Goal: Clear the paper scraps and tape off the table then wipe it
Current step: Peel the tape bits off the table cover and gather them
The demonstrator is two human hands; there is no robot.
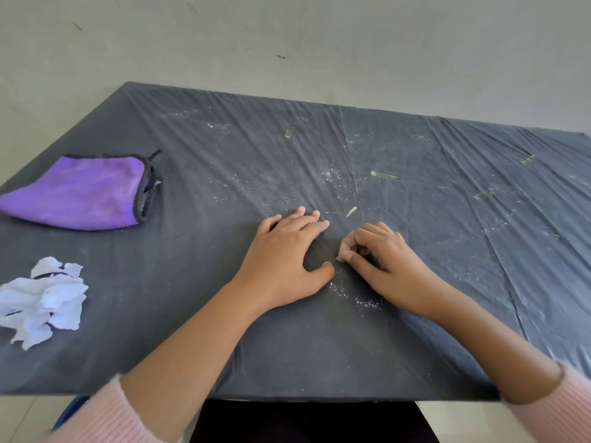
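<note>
The table (pixel 319 353) wears a wrinkled dark plastic cover speckled with white crumbs. My left hand (pixel 287 260) lies flat on the cover, fingers spread, holding nothing. Just to its right, my right hand (pixel 387 266) pinches the end of a small yellowish tape piece (pixel 339 259) between thumb and forefinger, low against the cover. Several other tape strips remain stuck: one beside my fingertips (pixel 351 211), one mid-table (pixel 385 176), one farther back (pixel 290 130), two on the right (pixel 484 194) (pixel 527 159). White paper scraps (pixel 44 300) sit heaped at the left edge.
A folded purple cloth (pixel 83 193) with black trim lies at the back left of the table. A pale wall (pixel 287 43) stands behind the table. The near table edge runs just above my lap.
</note>
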